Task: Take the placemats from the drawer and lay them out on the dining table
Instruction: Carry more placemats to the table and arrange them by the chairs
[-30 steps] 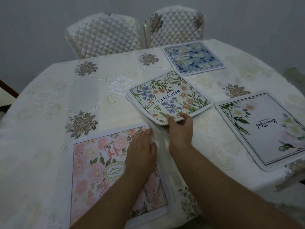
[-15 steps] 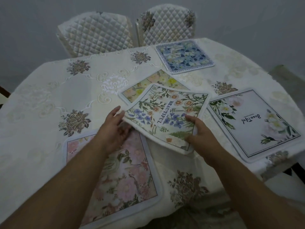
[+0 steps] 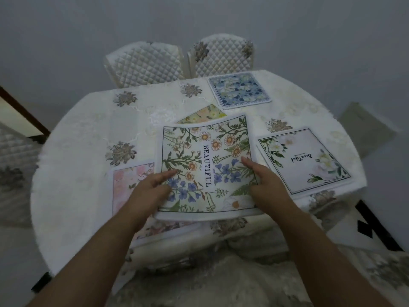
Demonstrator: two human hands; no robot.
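I hold a daisy placemat marked "BEAUTIFUL" above the near side of the round dining table. My left hand grips its near-left edge and my right hand grips its near-right edge, thumbs on top. It partly covers a pink floral placemat lying at the near left. A yellow-peach placemat peeks out behind it at the table's middle. Flat at the right lies a white placemat with script lettering. A blue floral placemat lies at the far side.
Two quilted white chairs stand behind the table against a grey wall. The embroidered tablecloth hangs over the near edge toward me. Part of another quilted chair shows at the left.
Both hands lifted the daisy placemat off the stack at the table's middle and drew it toward me, uncovering the yellow-peach mat. The left hand left the pink mat and took the daisy mat's edge.
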